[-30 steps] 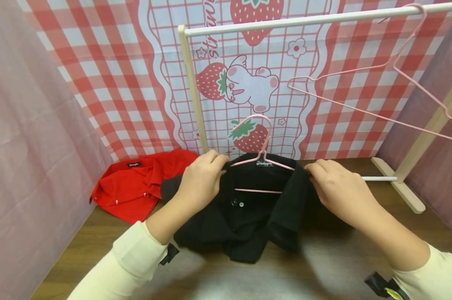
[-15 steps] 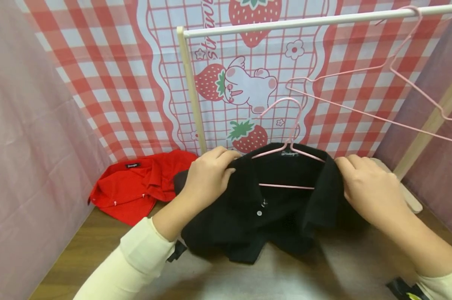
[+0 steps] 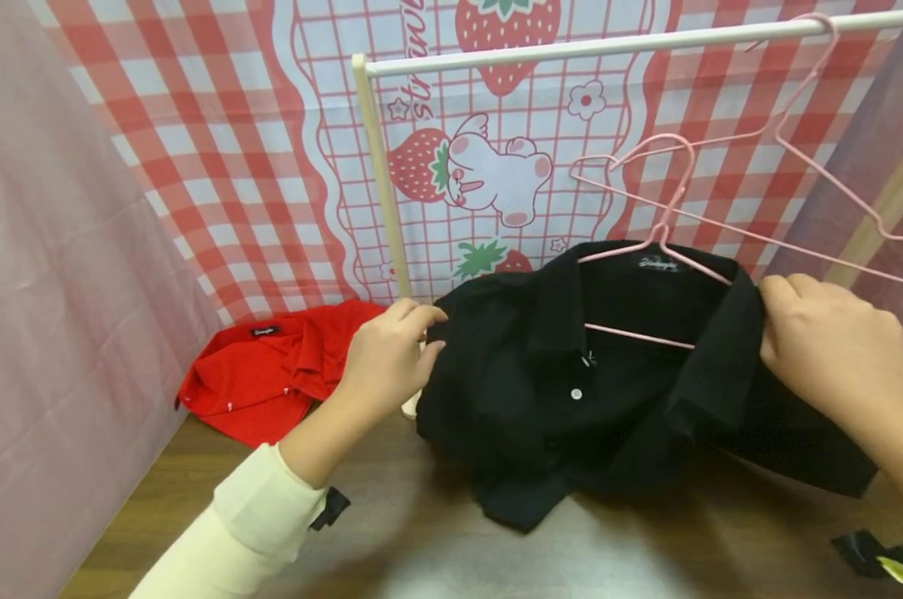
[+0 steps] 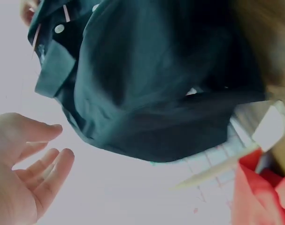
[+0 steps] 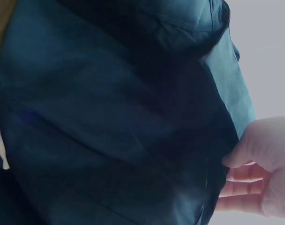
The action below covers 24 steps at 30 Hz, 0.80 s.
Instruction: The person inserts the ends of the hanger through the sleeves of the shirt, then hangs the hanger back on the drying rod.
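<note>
A black collared shirt (image 3: 489,366) with white buttons is on a pink wire hanger (image 3: 676,196), whose hook rises above the collar. My right hand (image 3: 841,349) pinches the shirt at the shoulder beside the collar, holding it up off the table. In the right wrist view, the thumb of that hand (image 5: 264,164) presses on the dark cloth. My left hand (image 3: 387,358) is near the shirt's other sleeve. In the left wrist view, a gap shows between this hand (image 4: 25,164) and the shirt (image 4: 147,93), and between thumb and fingers.
A red shirt (image 3: 272,383) lies on the wooden tabletop (image 3: 392,532) at the left. A rack with a white rail (image 3: 571,50) and a wooden post (image 3: 382,179) stands behind. Another pink hanger (image 3: 721,221) hangs from the rail at the right. A checked cloth forms the backdrop.
The black shirt and its hanger have moved right and up with my right hand. My left hand has let go of the shirt's shoulder and is now to its left.
</note>
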{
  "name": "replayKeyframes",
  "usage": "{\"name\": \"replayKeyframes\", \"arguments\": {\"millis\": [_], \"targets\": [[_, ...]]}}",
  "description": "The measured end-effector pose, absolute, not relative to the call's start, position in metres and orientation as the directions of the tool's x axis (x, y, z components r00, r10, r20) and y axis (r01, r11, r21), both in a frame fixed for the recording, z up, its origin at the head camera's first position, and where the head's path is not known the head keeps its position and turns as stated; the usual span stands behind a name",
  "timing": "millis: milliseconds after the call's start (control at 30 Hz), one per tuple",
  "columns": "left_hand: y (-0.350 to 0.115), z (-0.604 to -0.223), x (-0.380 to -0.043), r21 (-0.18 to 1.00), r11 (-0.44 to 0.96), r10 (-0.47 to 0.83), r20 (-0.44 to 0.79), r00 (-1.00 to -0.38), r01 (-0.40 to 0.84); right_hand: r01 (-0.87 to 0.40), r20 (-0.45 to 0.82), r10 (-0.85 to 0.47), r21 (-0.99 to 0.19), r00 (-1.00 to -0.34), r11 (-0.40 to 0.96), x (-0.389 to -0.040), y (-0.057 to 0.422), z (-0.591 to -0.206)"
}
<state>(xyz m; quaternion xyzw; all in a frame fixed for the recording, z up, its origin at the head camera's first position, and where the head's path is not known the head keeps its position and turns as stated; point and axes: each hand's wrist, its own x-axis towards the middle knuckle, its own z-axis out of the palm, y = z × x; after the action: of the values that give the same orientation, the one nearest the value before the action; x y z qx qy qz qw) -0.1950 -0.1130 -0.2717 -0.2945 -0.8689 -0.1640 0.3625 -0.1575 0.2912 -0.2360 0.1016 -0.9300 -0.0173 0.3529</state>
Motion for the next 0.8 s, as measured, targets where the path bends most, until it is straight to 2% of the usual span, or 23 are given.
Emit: {"name": "replayKeyframes", "arguments": {"millis": [200,400,533,700,800], "targets": [[-0.131,-0.286,-0.196,0.086,0.812,0.378,0.675,-0.633,0.577,-0.122,0.667,-0.15,0.088,-0.73,0.989,-0.166,0.303,-0.217],[-0.151,-0.297,-0.196,0.108,0.85,0.34,0.636,-0.692,0.516,-0.158,0.78,-0.225,0.163,-0.584,0.974,-0.185,0.311,-0.197],[-0.165,-0.303,-0.195,0.13,0.869,0.317,0.593,-0.74,0.477,-0.158,0.809,-0.204,0.139,-0.551,0.978,-0.196,0.316,-0.181],[-0.185,-0.31,-0.193,0.195,0.894,0.249,0.534,-0.808,0.404,-0.118,0.762,-0.14,0.085,-0.632,0.989,-0.209,0.32,-0.159],[-0.196,-0.314,-0.192,0.243,0.897,0.206,0.508,-0.836,0.368,-0.063,0.68,-0.104,0.085,-0.726,0.994,-0.214,0.321,-0.147]]}}
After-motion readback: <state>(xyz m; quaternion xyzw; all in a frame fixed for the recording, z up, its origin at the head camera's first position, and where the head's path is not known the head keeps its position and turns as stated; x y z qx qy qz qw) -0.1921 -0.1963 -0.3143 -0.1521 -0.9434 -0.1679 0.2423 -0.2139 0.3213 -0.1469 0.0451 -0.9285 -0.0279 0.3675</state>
